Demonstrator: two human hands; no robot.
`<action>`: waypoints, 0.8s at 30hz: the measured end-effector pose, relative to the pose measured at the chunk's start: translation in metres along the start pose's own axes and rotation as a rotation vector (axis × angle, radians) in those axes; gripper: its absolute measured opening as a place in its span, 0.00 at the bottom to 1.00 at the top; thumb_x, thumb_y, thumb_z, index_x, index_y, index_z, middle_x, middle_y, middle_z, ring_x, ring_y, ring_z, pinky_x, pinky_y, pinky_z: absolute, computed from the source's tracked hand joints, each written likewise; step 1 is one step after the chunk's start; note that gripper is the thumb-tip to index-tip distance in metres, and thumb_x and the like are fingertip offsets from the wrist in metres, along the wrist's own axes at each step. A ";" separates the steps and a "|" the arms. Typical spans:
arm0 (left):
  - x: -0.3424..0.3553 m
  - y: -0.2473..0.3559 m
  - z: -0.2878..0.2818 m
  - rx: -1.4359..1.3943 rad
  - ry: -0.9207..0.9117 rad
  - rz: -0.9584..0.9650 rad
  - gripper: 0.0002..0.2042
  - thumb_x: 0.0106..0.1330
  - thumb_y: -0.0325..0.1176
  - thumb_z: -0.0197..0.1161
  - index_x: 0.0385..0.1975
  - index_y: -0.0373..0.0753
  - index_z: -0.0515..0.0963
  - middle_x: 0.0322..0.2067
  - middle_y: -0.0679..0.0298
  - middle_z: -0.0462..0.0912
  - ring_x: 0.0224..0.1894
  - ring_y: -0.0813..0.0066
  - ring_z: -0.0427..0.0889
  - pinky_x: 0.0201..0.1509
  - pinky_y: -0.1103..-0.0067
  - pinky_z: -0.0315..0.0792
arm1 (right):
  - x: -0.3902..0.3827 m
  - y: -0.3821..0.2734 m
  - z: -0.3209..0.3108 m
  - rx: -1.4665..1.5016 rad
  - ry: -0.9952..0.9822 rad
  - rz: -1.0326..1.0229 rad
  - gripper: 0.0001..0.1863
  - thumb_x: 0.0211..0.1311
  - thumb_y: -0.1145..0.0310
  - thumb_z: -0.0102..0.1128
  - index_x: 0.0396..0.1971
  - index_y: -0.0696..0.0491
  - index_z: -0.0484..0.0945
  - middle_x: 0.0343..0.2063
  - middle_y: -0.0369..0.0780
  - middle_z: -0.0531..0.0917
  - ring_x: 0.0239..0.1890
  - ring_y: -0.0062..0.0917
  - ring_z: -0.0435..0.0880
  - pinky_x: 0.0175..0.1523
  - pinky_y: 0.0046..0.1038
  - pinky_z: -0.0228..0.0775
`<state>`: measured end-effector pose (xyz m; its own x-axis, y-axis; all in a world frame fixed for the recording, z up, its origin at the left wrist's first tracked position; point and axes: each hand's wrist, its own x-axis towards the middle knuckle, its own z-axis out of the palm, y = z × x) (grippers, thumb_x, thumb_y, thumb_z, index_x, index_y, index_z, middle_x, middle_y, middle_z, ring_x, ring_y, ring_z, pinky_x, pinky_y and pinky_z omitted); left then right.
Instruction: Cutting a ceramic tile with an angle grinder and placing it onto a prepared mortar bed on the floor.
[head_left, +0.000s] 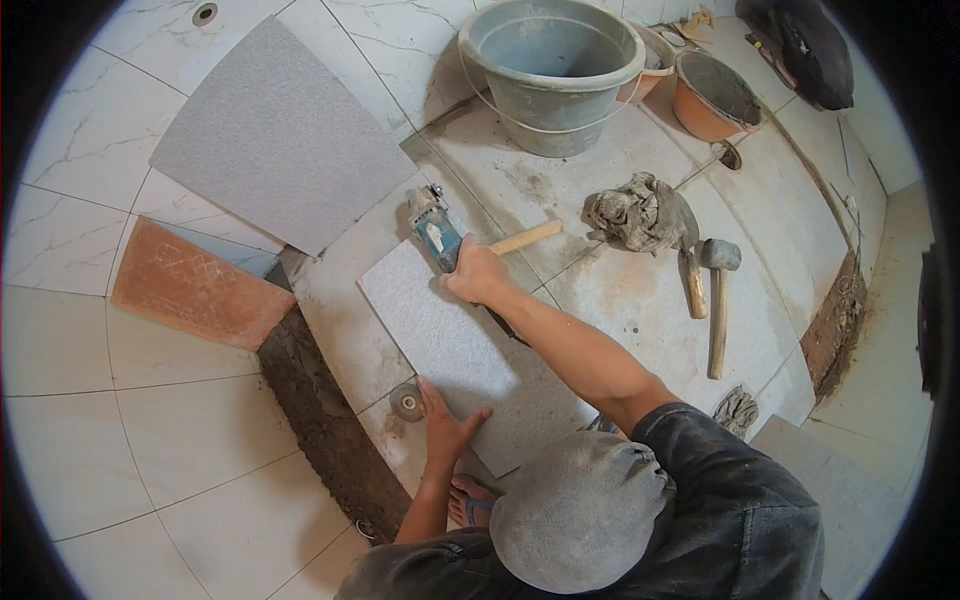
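Note:
My right hand (477, 274) is wrapped round the rear of a blue-green angle grinder (436, 232), whose metal head points away from me. The grinder is at the far end of a grey rectangular floor tile (432, 312). Whether it rests on the tile I cannot tell. My left hand (450, 428) lies at the tile's left edge with thumb and fingers spread, holding nothing. Beside its fingertips a round grinding disc (407, 402) lies on the floor. A wooden handle (527, 237) lies just right of the grinder; its other end is hidden.
A large grey bucket (550, 90) stands at the back, with an orange tub (712, 98) to its right. A crumpled cloth (640, 213), a trowel (692, 265) and a mallet (720, 300) lie right. A big grey tile (285, 130) and a reddish tile (195, 282) lie left, near a soil trench (325, 400).

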<state>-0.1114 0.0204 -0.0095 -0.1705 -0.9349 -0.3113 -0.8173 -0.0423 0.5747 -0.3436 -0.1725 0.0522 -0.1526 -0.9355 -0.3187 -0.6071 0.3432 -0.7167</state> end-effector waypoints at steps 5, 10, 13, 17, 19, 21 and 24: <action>0.000 0.005 -0.001 0.030 -0.025 -0.021 0.71 0.48 0.57 0.81 0.75 0.21 0.32 0.77 0.33 0.40 0.80 0.42 0.43 0.82 0.64 0.45 | 0.001 0.001 -0.001 0.006 -0.007 0.003 0.38 0.50 0.56 0.71 0.54 0.69 0.68 0.44 0.58 0.85 0.50 0.50 0.86 0.54 0.44 0.79; 0.000 0.007 -0.004 0.038 -0.027 -0.016 0.70 0.51 0.60 0.78 0.75 0.21 0.33 0.77 0.33 0.40 0.80 0.41 0.43 0.81 0.56 0.43 | 0.002 0.000 0.000 0.010 0.002 -0.008 0.38 0.50 0.57 0.70 0.53 0.70 0.68 0.44 0.59 0.85 0.50 0.51 0.86 0.55 0.44 0.79; 0.000 0.009 -0.004 0.032 -0.041 -0.043 0.70 0.51 0.60 0.78 0.75 0.21 0.33 0.77 0.33 0.39 0.80 0.41 0.43 0.81 0.56 0.43 | 0.002 0.001 0.000 0.022 0.004 -0.001 0.38 0.49 0.57 0.71 0.53 0.69 0.68 0.45 0.59 0.85 0.49 0.51 0.86 0.55 0.44 0.78; 0.000 0.007 -0.004 0.064 -0.030 -0.016 0.70 0.50 0.60 0.78 0.75 0.21 0.32 0.77 0.33 0.39 0.80 0.41 0.43 0.81 0.56 0.43 | 0.001 0.000 0.000 0.039 0.055 -0.016 0.36 0.48 0.55 0.73 0.49 0.67 0.70 0.40 0.62 0.85 0.47 0.55 0.86 0.54 0.46 0.78; 0.000 0.005 -0.004 0.064 -0.029 -0.017 0.70 0.50 0.60 0.78 0.75 0.21 0.33 0.77 0.33 0.39 0.80 0.41 0.43 0.81 0.57 0.43 | 0.002 -0.001 -0.001 0.022 0.001 0.004 0.38 0.49 0.56 0.72 0.52 0.67 0.69 0.45 0.58 0.85 0.49 0.51 0.86 0.55 0.44 0.79; 0.000 0.005 -0.003 0.056 -0.024 -0.011 0.70 0.51 0.60 0.78 0.75 0.20 0.33 0.77 0.32 0.39 0.80 0.40 0.43 0.81 0.57 0.43 | 0.002 -0.001 0.000 0.023 0.002 0.006 0.38 0.49 0.56 0.73 0.52 0.67 0.69 0.45 0.58 0.85 0.49 0.50 0.86 0.55 0.44 0.79; 0.001 0.008 -0.004 0.068 -0.036 -0.015 0.69 0.51 0.57 0.79 0.74 0.19 0.34 0.77 0.31 0.40 0.80 0.40 0.42 0.82 0.60 0.44 | 0.003 0.001 -0.001 0.018 -0.003 0.011 0.37 0.49 0.56 0.72 0.52 0.67 0.69 0.45 0.58 0.85 0.50 0.50 0.86 0.55 0.44 0.79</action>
<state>-0.1157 0.0181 -0.0027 -0.1766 -0.9209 -0.3476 -0.8555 -0.0311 0.5169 -0.3450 -0.1752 0.0511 -0.1567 -0.9312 -0.3290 -0.5914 0.3553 -0.7239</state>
